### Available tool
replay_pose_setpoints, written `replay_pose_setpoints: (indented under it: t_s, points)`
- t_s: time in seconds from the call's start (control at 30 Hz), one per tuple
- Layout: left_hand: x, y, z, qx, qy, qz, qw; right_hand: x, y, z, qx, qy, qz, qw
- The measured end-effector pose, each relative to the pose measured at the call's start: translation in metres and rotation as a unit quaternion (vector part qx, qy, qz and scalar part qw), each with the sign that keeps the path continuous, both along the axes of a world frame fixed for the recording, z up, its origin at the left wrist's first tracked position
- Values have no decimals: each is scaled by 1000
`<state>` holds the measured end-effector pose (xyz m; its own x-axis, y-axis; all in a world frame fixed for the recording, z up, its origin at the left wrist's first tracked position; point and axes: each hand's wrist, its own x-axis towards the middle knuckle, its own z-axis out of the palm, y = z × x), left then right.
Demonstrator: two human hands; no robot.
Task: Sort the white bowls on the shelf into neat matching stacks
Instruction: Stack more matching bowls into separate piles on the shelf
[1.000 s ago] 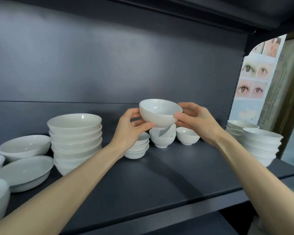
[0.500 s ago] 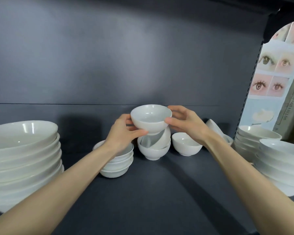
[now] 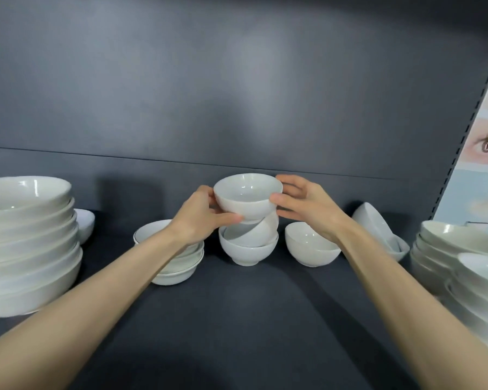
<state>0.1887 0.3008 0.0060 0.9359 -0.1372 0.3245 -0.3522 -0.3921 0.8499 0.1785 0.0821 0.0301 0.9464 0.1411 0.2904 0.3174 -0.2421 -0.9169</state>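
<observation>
Both hands on one small white ceramic bowl (image 3: 248, 197). Left hand (image 3: 202, 218) grips its left side, thumb across the near wall. Right hand (image 3: 307, 205) grips the right side, thumb by the rim. The bowl is upright, directly over the centre pair: a tilted white bowl (image 3: 251, 232) lying inside an upright footed white bowl (image 3: 248, 251) on the dark grey shelf (image 3: 237, 319). Can't tell if the held bowl touches the tilted one.

Right of the pair: single white bowl (image 3: 310, 246), then a tipped white bowl (image 3: 375, 220). Left of the pair: short stack of dark-rimmed bowls (image 3: 178, 266), then a tall stack of large white bowls (image 3: 28, 243).
</observation>
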Motion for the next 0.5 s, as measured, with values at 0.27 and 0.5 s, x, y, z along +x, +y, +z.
replay_pose_setpoints:
  t_s: [0.27,0.5]
  points:
    - [7,-5,-4,37,20,-13,999,3,-4,-5,16,14,-1,1000]
    - [14,-8,-7,47,47,-25,998,4,-7,-7,28,32,0,999]
